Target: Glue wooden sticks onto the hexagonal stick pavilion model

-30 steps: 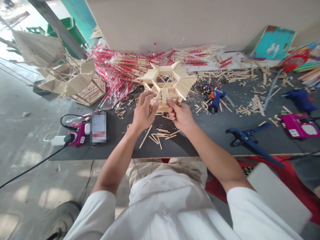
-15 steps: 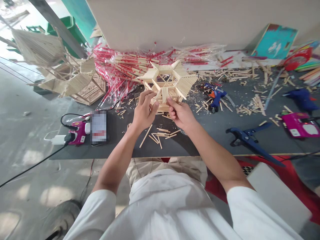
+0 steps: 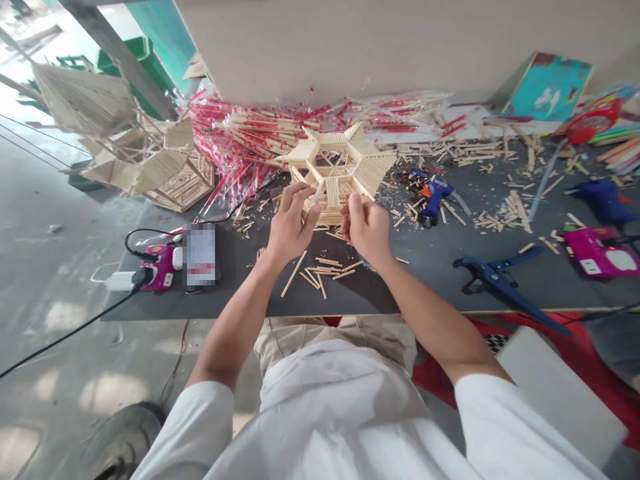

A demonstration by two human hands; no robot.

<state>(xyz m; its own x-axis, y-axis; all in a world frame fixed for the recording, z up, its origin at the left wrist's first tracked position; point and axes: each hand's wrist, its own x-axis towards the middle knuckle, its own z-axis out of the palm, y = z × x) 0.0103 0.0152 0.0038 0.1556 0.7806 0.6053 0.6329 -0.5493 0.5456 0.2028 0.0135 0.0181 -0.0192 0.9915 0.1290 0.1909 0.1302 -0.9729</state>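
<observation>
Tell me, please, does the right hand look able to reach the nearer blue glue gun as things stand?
Probably yes. The nearer blue glue gun lies to the right of the right hand, and only low wood scraps show between them. Whether it holds anything is unclear.

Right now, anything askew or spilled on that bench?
The blue plier-like tool has a handle jutting past the front edge of the bench, so it might get knocked. Stick offcuts lie scattered around the glue gun right of the stick model, like uncleared waste. Model shows no obvious damage.
</observation>
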